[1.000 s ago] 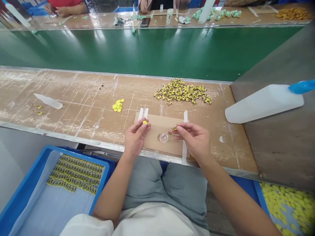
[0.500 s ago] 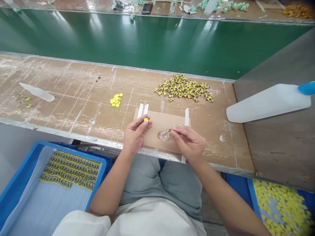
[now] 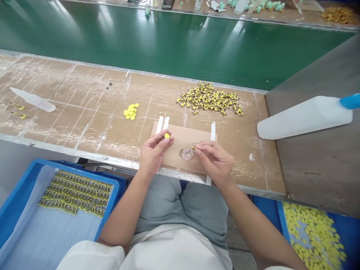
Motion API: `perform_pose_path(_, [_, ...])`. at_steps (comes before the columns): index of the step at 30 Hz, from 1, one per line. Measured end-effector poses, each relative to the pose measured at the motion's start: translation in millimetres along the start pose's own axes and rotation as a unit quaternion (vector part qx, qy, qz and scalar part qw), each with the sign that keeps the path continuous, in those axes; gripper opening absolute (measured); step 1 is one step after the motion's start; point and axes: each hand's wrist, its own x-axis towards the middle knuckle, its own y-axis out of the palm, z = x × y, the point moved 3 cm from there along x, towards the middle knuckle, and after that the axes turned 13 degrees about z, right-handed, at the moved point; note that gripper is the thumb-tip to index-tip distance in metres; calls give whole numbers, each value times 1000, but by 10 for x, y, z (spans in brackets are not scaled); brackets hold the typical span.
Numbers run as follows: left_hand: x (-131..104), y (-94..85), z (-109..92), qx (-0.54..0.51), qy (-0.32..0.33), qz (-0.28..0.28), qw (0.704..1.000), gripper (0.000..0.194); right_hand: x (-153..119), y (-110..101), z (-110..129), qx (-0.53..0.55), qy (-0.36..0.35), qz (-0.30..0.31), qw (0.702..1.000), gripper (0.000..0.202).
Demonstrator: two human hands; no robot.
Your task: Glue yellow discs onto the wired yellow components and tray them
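Observation:
Between thumb and fingers, my left hand (image 3: 154,152) pinches a small round yellow disc (image 3: 167,135) above the taped cardboard sheet (image 3: 180,133). My right hand (image 3: 216,161) is closed on a tiny yellow and dark figure (image 3: 192,147), partly hidden by the fingertips. Just below that figure, a small clear glass cup (image 3: 186,153) stands on the cardboard. Several loose yellow discs (image 3: 131,111) lie to the left of my hands. Farther back is a heap of small yellow and dark figures (image 3: 210,98).
A white bottle with a blue cap (image 3: 305,117) lies at the right by a metal panel (image 3: 320,150). Below left, a blue tray (image 3: 30,176) holds rows of assembled pieces; below right are many yellow discs (image 3: 312,232). A green belt (image 3: 135,41) runs behind the bench.
The view has shifted slightly. Both hands keep their grips, and the figure in my right hand is turned a little above the glass cup.

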Motion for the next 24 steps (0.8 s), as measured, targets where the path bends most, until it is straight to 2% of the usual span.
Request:
perform_pose_path(3, [0, 10, -8, 1, -4, -2, 1000, 32, -2, 1, -40, -4, -5, 2, 1000, 8])
perform_pose_path(7, [4, 20, -15, 6, -6, -1, 1000, 32, -16, -1, -86, -33, -35, -27, 998, 14])
perform_pose_path(15, [6, 23, -16, 4, 3, 10, 1000, 24, 31, 3, 23, -142, -126, -26, 982, 30])
perform_pose_path(24, [8, 14, -11, -8, 11, 23, 1000, 22, 18, 19, -6, -124, -119, -5, 985, 29])
